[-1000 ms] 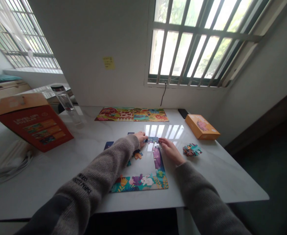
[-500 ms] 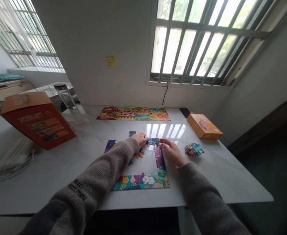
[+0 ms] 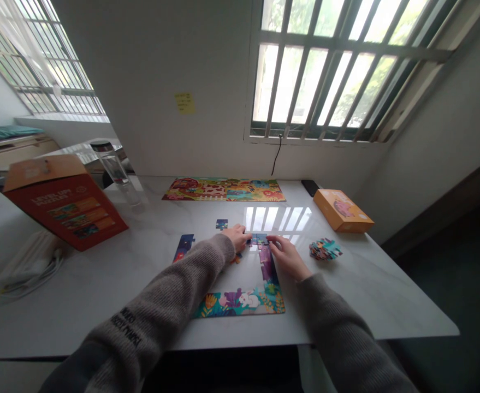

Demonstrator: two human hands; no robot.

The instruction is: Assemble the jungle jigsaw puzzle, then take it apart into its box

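**Far-right corner gap all but gone**

Over the last second the blue strip [image 3: 259, 238] has been drawn nearer the purple side column [image 3: 266, 265]; the 2 now appear to touch, so that corner of the frame looks nearly joined, though seating is unclear. The left hand [image 3: 237, 237] has its fingers at the strip's left end, the right hand [image 3: 288, 255] at its right; I cannot tell whether either grip pinches or merely presses.

Bare worktop [image 3: 346, 295] lies right of the column, up to the piece pile [image 3: 325, 249]. The rabbit row [image 3: 240, 302] sits near the front edge; 1 loose piece [image 3: 222, 224] lies just beyond the left hand.
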